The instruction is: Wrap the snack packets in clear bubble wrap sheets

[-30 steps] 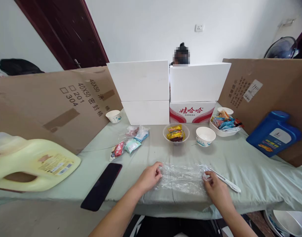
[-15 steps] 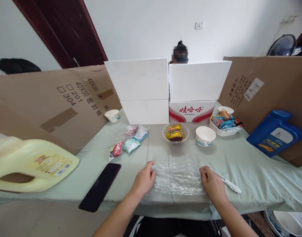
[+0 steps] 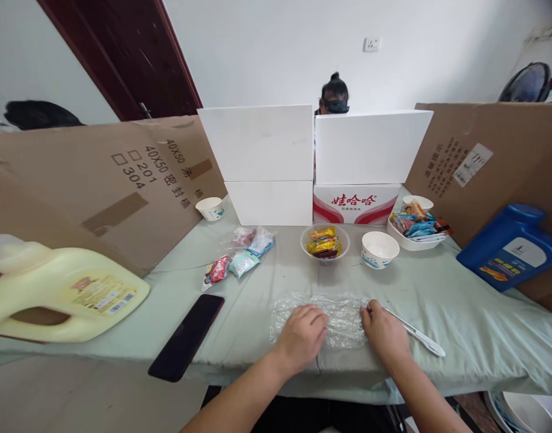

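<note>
A crinkled sheet of clear plastic film (image 3: 343, 322) lies spread on the cloth in front of me. My left hand (image 3: 302, 337) rests palm down over its left half, loosely bent fingers pointing right; the thumb is hidden. At the film's right edge my right hand (image 3: 384, 331) is closed, thumb and forefinger pinching the plastic. Just beyond that hand a white-handled knife or similar slim tool (image 3: 420, 338) lies on the cloth, its near end partly covered.
Beyond the film stand a clear bowl of yellow-wrapped snacks (image 3: 325, 255) and a paper bowl (image 3: 380, 251). Small packets (image 3: 244, 261) and a phone (image 3: 188, 337) lie left. A yellow jug (image 3: 91, 294) and blue bottle (image 3: 513, 246) flank the table. White boxes (image 3: 269, 204) screen another person (image 3: 334, 95).
My left hand has let go of the film's left edge and moved right, onto its surface. The film now lies lower on the cloth. My right hand stays at its right edge.
</note>
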### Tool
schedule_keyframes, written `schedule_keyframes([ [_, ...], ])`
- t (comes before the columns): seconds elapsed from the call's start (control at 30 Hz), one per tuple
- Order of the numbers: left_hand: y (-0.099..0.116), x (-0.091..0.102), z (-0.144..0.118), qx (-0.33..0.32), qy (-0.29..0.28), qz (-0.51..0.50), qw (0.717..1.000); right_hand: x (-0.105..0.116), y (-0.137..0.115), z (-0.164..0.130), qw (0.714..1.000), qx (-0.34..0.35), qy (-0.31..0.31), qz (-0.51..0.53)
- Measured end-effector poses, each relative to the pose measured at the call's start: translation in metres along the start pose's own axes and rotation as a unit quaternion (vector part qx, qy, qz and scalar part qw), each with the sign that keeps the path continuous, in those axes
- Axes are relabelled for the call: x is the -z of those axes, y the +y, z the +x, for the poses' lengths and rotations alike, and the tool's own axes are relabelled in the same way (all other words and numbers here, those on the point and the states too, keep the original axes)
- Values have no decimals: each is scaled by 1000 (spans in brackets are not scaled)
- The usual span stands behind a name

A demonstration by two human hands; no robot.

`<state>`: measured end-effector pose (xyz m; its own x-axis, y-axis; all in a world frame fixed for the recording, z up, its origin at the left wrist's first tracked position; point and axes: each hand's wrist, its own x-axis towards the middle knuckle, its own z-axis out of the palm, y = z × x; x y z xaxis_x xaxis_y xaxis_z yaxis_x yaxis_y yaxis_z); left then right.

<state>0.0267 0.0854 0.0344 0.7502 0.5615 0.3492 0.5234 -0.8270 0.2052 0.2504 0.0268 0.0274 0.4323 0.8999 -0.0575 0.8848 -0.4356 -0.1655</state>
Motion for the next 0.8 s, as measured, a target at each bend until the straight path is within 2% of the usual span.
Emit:
schedule_keyframes([
  [0.03, 4, -6, 3, -19, -36, -13, 999, 0, 4, 0, 1000, 0, 2, -4],
  [0.1, 5, -16, 6, -17, -104, -17, 994, 1, 17, 1, 1000, -7, 16, -14],
  [0.2, 0, -23, 6, -2, -170, -18, 985, 6, 30, 0, 994, 6, 106, -29],
  [0.23, -1, -23, 5, -1, -180, -20, 983, 7, 28, -2, 988, 38, 144, -28],
  [0.3, -1, -23, 5, 1, -190, -22, 981, 6, 16, -5, 971, 149, 185, -8],
  [0.37, 0, -22, 5, 1, -193, -21, 981, -1, -1, -7, 947, 278, 157, 14],
  [0.43, -2, -21, 6, 8, -194, -17, 981, -12, -13, -7, 931, 352, 97, 16],
  [0.47, -5, -19, 5, 19, -197, -11, 980, -18, -14, -7, 931, 358, 73, 10],
  [0.53, -19, -13, -1, 53, -200, 7, 978, -29, -3, -6, 944, 327, 52, -2],
  [0.63, -52, 4, -21, 103, -184, 40, 977, -36, 31, -11, 957, 281, 73, -11],
  [0.73, -75, 22, -46, 123, -124, 65, 982, -32, 63, -22, 951, 291, 103, -8],
  [0.8, -76, 30, -58, 92, -80, 54, 991, -26, 74, -32, 941, 323, 103, 3],
])
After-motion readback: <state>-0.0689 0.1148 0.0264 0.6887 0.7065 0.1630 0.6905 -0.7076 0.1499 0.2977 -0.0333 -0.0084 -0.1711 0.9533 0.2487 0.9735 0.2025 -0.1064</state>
